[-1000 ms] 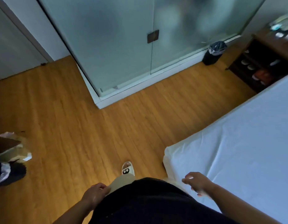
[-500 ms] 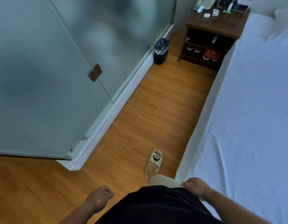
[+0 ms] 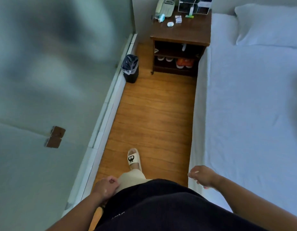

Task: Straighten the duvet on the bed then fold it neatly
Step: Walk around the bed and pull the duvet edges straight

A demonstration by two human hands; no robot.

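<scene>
Item, far left: frosted glass partition (image 3: 44, 80) with a brown hinge plate (image 3: 55, 137), walling you into a narrow aisle. Item: your left grip (image 3: 106, 185), fingers loosely curled against the beige trouser leg, holding nothing, probably idle mid-stride. Item: black waste bin (image 3: 130, 68) with a liner, set against the partition's base, likely to keep the aisle passable. Item: cream slipper (image 3: 134, 158) with a cartoon face, on your forward foot, planted on the wooden floor (image 3: 152, 114). Item: wooden nightstand (image 3: 181, 33) at the aisle's end, its surface carrying a telephone (image 3: 165, 7) and small articles, with orange shoes (image 3: 184, 63) on a lower shelf. Item: your right grip (image 3: 202, 176), fingers loose and parted, empty, hovering over the edge of the bed (image 3: 197, 114), seemingly ready to take cloth. Item: what is likely the duvet (image 3: 252, 114), a white cover lying flat over the mattress with faint creases, not yet folded. Item: white pillow (image 3: 267, 25) at the head end.
</scene>
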